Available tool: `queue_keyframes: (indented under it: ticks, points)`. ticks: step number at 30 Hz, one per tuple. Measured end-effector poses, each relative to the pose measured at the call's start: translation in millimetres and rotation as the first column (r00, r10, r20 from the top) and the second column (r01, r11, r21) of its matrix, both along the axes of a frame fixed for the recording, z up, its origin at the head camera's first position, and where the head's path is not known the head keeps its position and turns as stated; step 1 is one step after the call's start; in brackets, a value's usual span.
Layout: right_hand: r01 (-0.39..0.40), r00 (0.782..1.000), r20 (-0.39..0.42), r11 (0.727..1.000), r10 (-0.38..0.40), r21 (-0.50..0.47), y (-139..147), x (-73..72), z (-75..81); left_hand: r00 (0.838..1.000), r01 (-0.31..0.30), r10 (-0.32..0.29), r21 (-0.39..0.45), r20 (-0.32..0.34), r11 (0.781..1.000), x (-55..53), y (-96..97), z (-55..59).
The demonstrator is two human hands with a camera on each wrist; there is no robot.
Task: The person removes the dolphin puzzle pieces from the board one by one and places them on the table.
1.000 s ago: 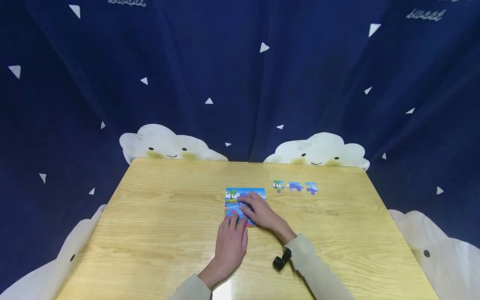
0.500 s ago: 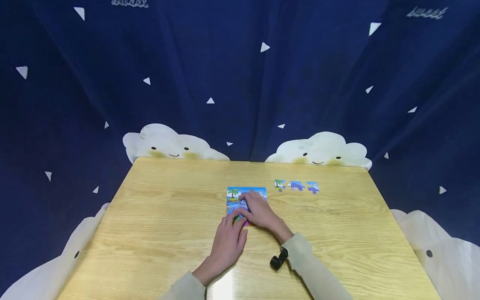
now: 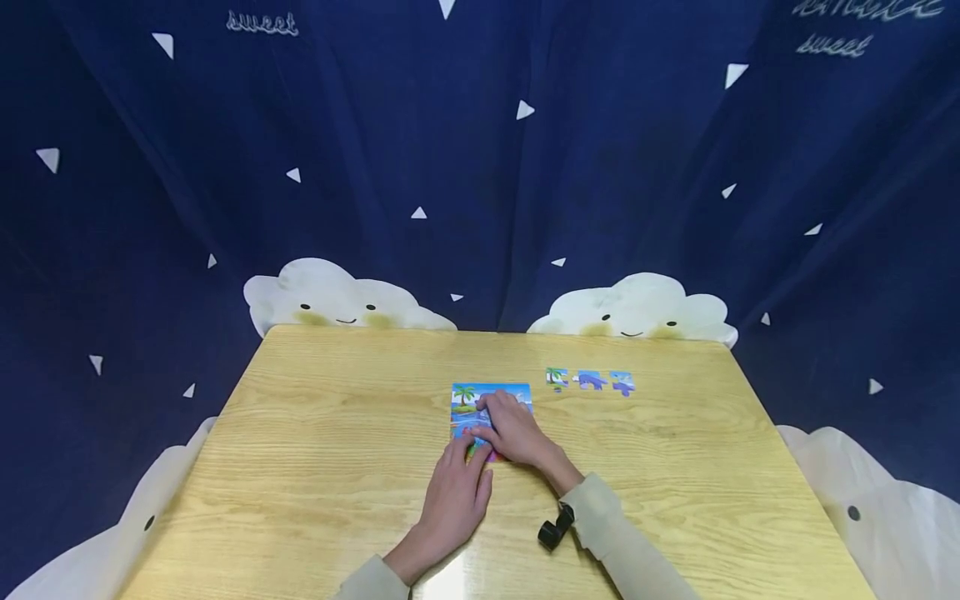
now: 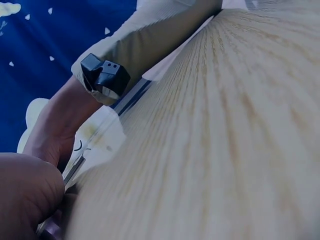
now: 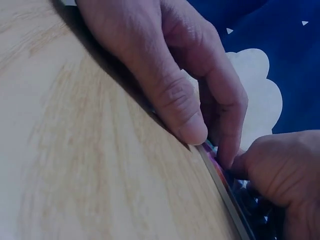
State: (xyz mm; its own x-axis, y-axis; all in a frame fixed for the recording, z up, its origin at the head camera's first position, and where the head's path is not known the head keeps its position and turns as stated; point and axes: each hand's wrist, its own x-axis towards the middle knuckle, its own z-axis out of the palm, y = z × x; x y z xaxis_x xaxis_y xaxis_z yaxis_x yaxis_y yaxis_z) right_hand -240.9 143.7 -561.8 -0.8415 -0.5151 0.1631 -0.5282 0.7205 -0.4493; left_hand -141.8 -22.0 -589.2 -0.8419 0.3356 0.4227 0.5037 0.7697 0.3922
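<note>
Right hand (image 3: 516, 429) rests on the picture puzzle (image 3: 462, 397), thumb and forefinger apart; left hand (image 3: 453, 492) touches its near edge, fingers loosely bent. Three loose pieces (image 3: 591, 381) lie to the right.

The curved right hand (image 3: 516, 430) covers much of the flat, brightly coloured beach-scene puzzle (image 3: 463, 406) — the left hand (image 3: 453, 493) hides its lower left corner. The bottom edge cuts off both beige cloth sleeves (image 3: 633, 546); the top-right white script (image 3: 866, 9) is illegible.

left grip (image 3: 454, 493) beside right grip (image 3: 514, 429)
</note>
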Motion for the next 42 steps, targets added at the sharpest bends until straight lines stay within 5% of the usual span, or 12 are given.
queue_keyframes:
  ticks: [24,32,42]
  points:
    - [0.004,0.996,0.084,0.989,0.009,-0.150,3,-7.3,-0.3,0.999,-0.018,0.016,-0.046,-0.051,0.999,-2.6,-1.1,-2.1]
    - [-0.019,0.992,0.115,0.965,0.051,-0.260,5,-7.3,-0.2,0.999,-0.018,0.016,-0.053,-0.031,0.998,-3.3,0.1,-3.1]
    - [-0.045,0.995,0.079,0.973,0.064,-0.224,7,-10.8,-1.8,1.000,-0.023,0.023,-0.069,-0.004,0.997,-2.4,-0.2,-3.0]
